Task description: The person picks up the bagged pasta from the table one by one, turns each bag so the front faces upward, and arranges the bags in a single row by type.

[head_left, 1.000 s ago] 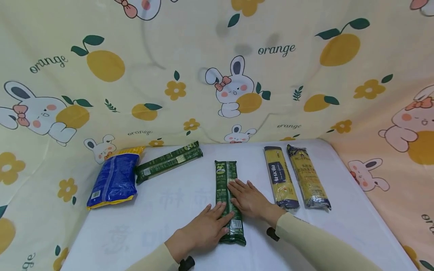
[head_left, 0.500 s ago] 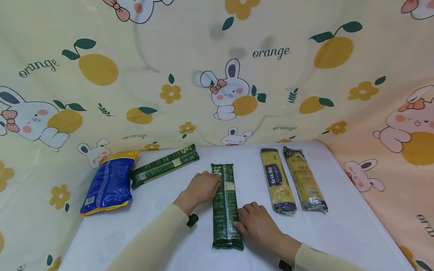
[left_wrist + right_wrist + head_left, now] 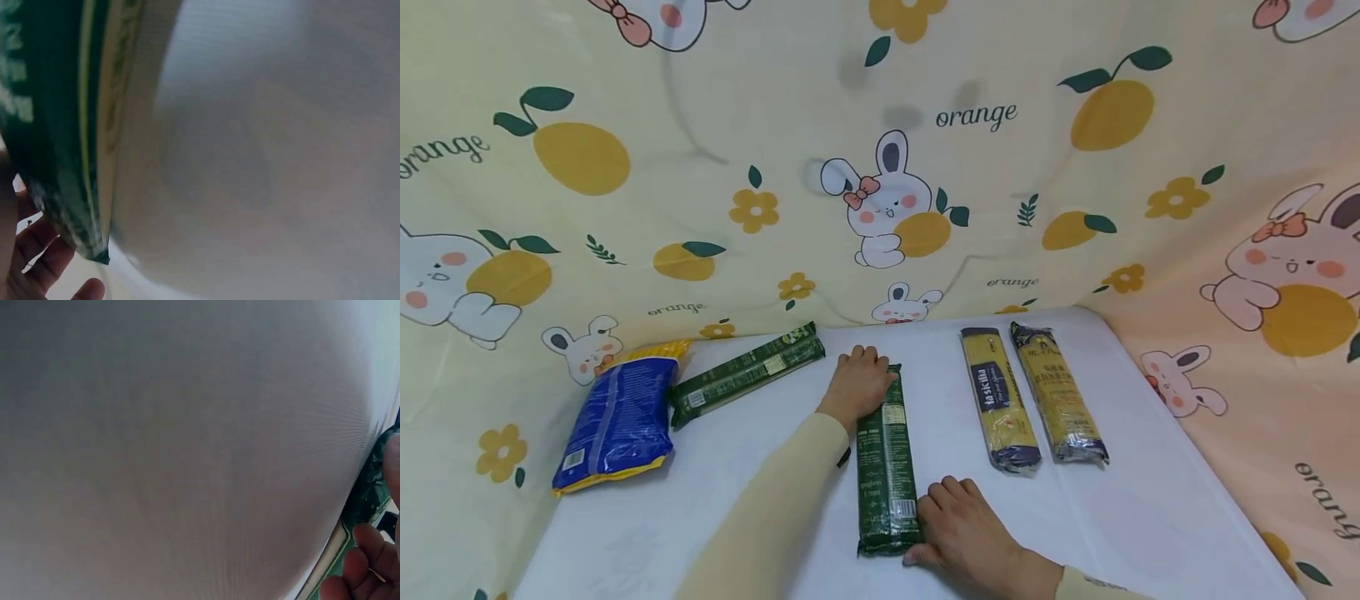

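Observation:
A long green packet of spaghetti lies lengthwise on the white-covered table between my hands. My left hand grips its far end from the left, knuckles up and partly covering the print. In the left wrist view, fingers bend around the tip of the green packet. At the near right corner, my right hand holds the packet, thumb at the bottom end and bent fingers along the right side. The right wrist view shows those fingers against the packet's green wrapper.
Another green packet lies slanted at the back left, beside a blue and yellow bag. Two yellow pasta packets lie side by side on the right. A printed cloth hangs behind the table.
From pressing flat on the packet's lower left, my left hand has moved up to its far end. My right hand has slid down from the middle to the near right corner. The head view has shifted.

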A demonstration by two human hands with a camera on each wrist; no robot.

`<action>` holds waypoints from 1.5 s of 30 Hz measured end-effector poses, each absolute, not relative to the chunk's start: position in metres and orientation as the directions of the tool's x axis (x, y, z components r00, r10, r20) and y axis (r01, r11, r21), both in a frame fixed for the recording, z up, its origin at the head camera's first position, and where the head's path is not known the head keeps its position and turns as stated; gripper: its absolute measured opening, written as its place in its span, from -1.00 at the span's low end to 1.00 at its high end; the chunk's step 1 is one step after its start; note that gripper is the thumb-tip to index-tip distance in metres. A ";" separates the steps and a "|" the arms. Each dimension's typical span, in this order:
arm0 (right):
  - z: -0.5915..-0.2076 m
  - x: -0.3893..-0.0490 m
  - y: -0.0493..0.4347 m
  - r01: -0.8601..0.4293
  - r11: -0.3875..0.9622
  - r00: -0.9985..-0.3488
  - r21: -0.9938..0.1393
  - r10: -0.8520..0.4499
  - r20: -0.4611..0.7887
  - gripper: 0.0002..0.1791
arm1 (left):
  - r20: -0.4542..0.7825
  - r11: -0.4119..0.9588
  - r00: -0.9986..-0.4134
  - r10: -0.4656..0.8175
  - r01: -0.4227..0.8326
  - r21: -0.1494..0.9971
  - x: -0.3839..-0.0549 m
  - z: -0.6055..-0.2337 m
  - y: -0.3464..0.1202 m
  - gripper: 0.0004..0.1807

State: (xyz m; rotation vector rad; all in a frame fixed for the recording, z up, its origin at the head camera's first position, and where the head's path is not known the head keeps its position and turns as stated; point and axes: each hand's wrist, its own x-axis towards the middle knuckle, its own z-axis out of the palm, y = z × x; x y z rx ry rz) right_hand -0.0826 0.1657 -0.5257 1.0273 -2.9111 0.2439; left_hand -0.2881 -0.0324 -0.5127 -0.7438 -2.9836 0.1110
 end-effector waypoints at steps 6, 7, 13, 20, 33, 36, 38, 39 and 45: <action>-0.528 -0.086 0.163 -0.626 0.773 -0.780 -0.103 -0.618 0.102 -0.34 | -0.037 0.892 -0.896 0.442 0.443 -0.086 -0.291 -0.517 -0.025 -0.41; -0.529 -0.087 0.163 -0.625 0.775 -0.781 -0.094 -0.616 0.104 -0.34 | -0.040 0.897 -0.901 0.433 0.434 -0.081 -0.292 -0.518 -0.025 -0.41; -0.530 -0.092 0.161 -0.609 0.791 -0.790 -0.049 -0.600 0.126 -0.32 | 0.016 0.914 -0.916 0.401 0.400 -0.063 -0.294 -0.525 -0.032 -0.43; -0.531 -0.095 0.160 -0.589 0.808 -0.786 -0.011 -0.569 0.244 -0.37 | 0.138 0.922 -0.911 0.388 0.384 -0.057 -0.300 -0.522 -0.054 -0.54; -0.527 -0.101 0.159 -0.530 0.844 -0.835 -0.077 -0.504 0.222 -0.46 | 0.519 0.899 -0.762 0.386 0.438 -0.027 -0.305 -0.487 -0.066 -0.64; -0.527 -0.100 0.155 -0.510 0.853 -0.851 -0.115 -0.481 0.210 -0.47 | 0.595 0.881 -0.699 0.397 0.472 -0.032 -0.306 -0.482 -0.067 -0.65; -0.526 -0.099 0.152 -0.498 0.857 -0.857 -0.131 -0.464 0.222 -0.46 | 0.636 0.869 -0.662 0.397 0.494 -0.028 -0.306 -0.481 -0.068 -0.66; -0.526 -0.099 0.150 -0.492 0.860 -0.860 -0.133 -0.456 0.231 -0.45 | 0.652 0.863 -0.647 0.395 0.505 -0.021 -0.306 -0.480 -0.069 -0.67; -0.527 -0.101 0.143 -0.456 0.879 -0.872 -0.139 -0.411 0.265 -0.46 | 0.719 0.813 -0.584 0.377 0.581 0.045 -0.305 -0.476 -0.071 -0.67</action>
